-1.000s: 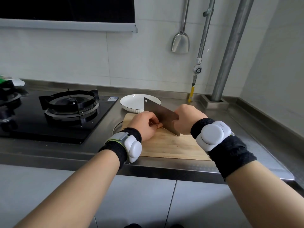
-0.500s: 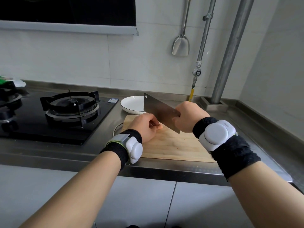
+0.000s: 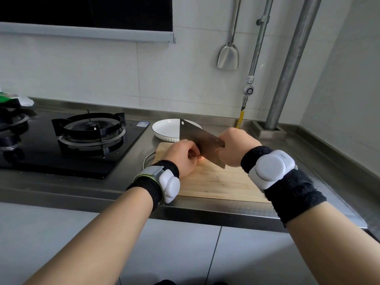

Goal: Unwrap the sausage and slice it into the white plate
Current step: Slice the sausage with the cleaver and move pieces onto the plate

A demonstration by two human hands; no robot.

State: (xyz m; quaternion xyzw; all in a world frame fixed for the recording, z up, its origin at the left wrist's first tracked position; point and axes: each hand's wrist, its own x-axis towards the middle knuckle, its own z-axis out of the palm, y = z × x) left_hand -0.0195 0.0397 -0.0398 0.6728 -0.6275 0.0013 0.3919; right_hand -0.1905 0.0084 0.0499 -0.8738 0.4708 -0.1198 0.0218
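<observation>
My left hand (image 3: 182,156) curls over the pink sausage (image 3: 201,159) on the wooden cutting board (image 3: 218,182); only a small pink end shows beside the fingers. My right hand (image 3: 236,146) grips the handle of a steel cleaver (image 3: 197,138), whose blade slants down right beside the left fingers, its lower corner near the board. The white plate (image 3: 166,129) sits just behind the board, partly hidden by the blade. I see no slices in the plate or on the board.
A black gas hob (image 3: 88,130) with a burner grate lies to the left on the steel counter (image 3: 320,171). A metal spatula (image 3: 228,56) hangs on the tiled wall. Pipes (image 3: 287,68) rise at the back right corner. A round drain ring (image 3: 147,161) peeks from under the board's left edge.
The cleaver rose slightly, then came back down beside my left fingers. Both hands stay over the board's far left part.
</observation>
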